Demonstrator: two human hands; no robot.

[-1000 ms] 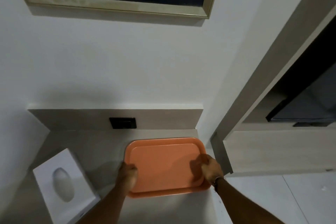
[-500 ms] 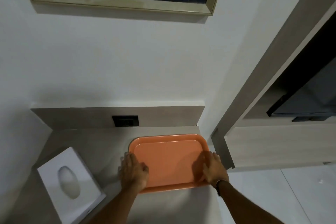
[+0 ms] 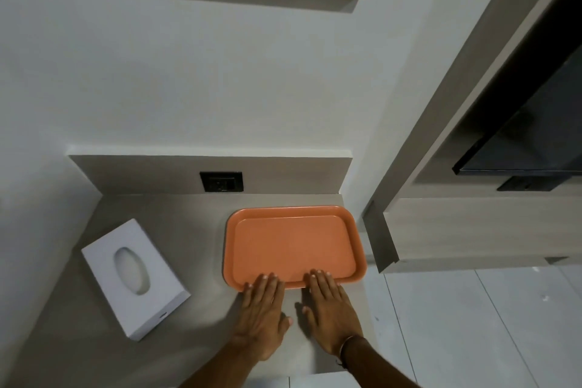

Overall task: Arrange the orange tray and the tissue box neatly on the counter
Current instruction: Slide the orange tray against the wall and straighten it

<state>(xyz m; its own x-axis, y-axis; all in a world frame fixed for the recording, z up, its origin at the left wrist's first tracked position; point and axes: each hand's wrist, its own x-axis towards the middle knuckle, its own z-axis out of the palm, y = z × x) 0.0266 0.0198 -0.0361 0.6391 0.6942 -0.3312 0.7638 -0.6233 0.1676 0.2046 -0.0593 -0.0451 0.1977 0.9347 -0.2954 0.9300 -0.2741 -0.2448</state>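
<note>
- Head view, the tray: the orange tray (image 3: 294, 246) is seen flat on the counter (image 3: 176, 337), tucked into the back right corner, its far rim just short of the low backsplash (image 3: 157, 175) and its long sides roughly square to it.
- Head view, the hands: the left hand (image 3: 263, 309) and the right hand (image 3: 330, 312) are laid flat and open, palms down on the counter, nothing gripped; only the fingertips (image 3: 263, 278) are rested on the tray's near rim.
- What has changed: a second ago the tray's two short sides were held, one in each hand, and the tray sat nearer the front edge; since then it has been pushed back toward the wall, and the hands have been slid round to its near edge.
- What that means: the tray's placement is judged to be all but finished (a last nudge may be in hand, though that cannot be told from the fingertips alone).
- Head view, the box: the white tissue box (image 3: 135, 277) is seen well apart on the left, turned at an angle to the counter's edges, untouched.
- Remaining work: squaring the box to the tray or the wall is judged the step not yet done.
- A dark wall socket (image 3: 221, 181) is set in the backsplash behind the tray, clear of it.
</note>
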